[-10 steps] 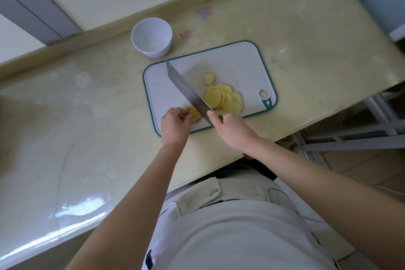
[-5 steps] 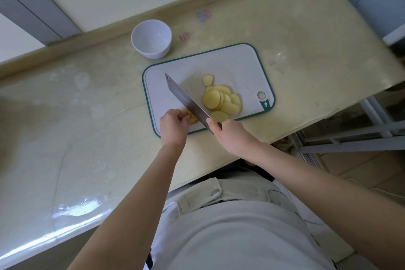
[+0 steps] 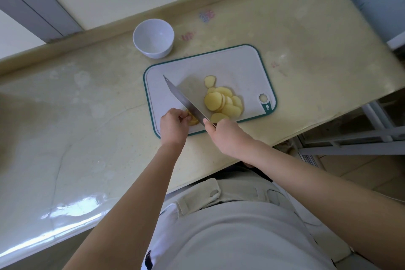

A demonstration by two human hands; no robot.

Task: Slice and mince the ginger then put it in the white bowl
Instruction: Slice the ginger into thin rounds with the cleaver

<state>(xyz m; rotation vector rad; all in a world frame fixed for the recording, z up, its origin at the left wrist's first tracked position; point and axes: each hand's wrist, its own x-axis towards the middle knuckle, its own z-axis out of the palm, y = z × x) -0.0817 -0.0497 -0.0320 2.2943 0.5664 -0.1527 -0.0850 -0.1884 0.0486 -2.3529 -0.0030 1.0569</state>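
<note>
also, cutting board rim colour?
Teal-green rim on the cutting board, white inside; clearest in the head view.

Bearing on the glossy yellow worktop (image 3: 87,116): bowl (image 3: 156,52) sitting toward the back ledge, board (image 3: 236,66) lying just beside it, nearer the front edge.

Soft daylight, white glare on the counter (image 3: 72,206) at lower left, wide-angle bending and slight blur toward edges.

Glossy stone-look table (image 3: 306,28), reflective near edge; matt plastic cutting board (image 3: 236,66) w/ teal rim; smooth glossy white bowl (image 3: 153,38); shiny metal knife blade (image 3: 182,96); moist-looking ginger slices (image 3: 213,101).
</note>
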